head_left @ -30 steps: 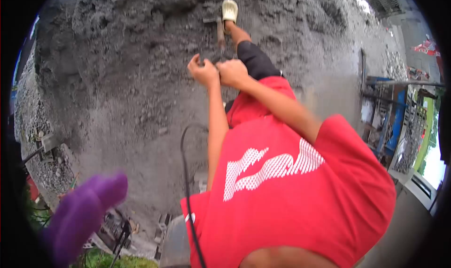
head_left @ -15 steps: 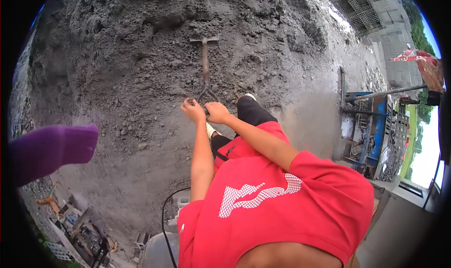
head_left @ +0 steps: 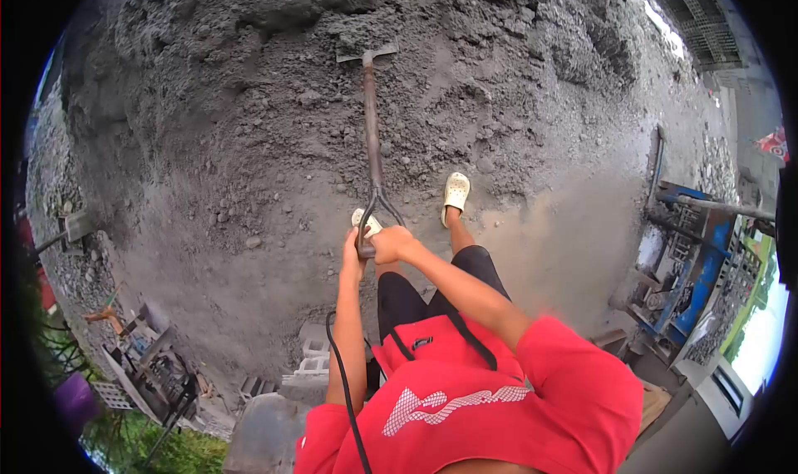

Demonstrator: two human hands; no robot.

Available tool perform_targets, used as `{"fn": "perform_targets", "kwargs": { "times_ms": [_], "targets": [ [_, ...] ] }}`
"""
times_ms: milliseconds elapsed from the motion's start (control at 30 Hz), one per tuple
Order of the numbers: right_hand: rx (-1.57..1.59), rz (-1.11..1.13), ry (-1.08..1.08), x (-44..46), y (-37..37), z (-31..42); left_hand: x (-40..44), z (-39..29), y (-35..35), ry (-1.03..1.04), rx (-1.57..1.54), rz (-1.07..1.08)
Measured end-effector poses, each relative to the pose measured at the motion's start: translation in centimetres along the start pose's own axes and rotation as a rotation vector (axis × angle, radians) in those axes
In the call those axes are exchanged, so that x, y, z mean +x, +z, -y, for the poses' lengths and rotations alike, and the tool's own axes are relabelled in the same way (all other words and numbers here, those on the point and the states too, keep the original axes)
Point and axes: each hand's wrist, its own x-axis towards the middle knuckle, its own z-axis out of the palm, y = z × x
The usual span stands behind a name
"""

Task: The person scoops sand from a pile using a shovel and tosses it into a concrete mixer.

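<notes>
A shovel (head_left: 372, 129) with a long brown shaft and a dark Y-shaped grip runs away from my body. Its blade is pushed into the grey sand and gravel heap (head_left: 208, 100), so only its upper edge shows. My left hand (head_left: 354, 255) is closed round the left side of the grip. My right hand (head_left: 391, 244) wraps the crossbar from the right, close beside the left hand. Just beyond and below the hands are my feet in cream clogs (head_left: 456, 191), one partly covered by the grip.
Blue metal machinery (head_left: 702, 266) stands at the right. Concrete blocks (head_left: 314, 349) and a grey rounded object (head_left: 262, 432) are near my left side. A dark cable (head_left: 337, 366) hangs across my left arm. Scrap and tools (head_left: 154, 366) lie at the lower left.
Both hands have drawn back toward my body with the grip, and more of the shaft shows. The blade remains at the heap. The purple thing at left has moved down toward the view's edge.
</notes>
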Motion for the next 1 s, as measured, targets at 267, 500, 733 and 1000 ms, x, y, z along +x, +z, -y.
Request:
{"fn": "perform_targets", "kwargs": {
  "times_ms": [267,500,733,1000],
  "targets": [
    [-0.043,-0.177,0.157,-16.2,-4.2,-10.7,13.0,0.4,18.6,-0.181,0.089,0.21],
    [0.03,-0.118,0.114,-29.9,-3.7,-11.0,21.3,4.4,24.3,-0.249,-0.384,0.212],
    [0.222,-0.369,0.485,-36.4,-6.2,-6.6,18.0,17.1,23.9,-0.398,-0.386,0.128],
    [0.961,-1.486,1.461,-37.7,3.9,-10.0,15.1,21.8,24.8,-0.343,-0.45,0.002]
  ]
}}
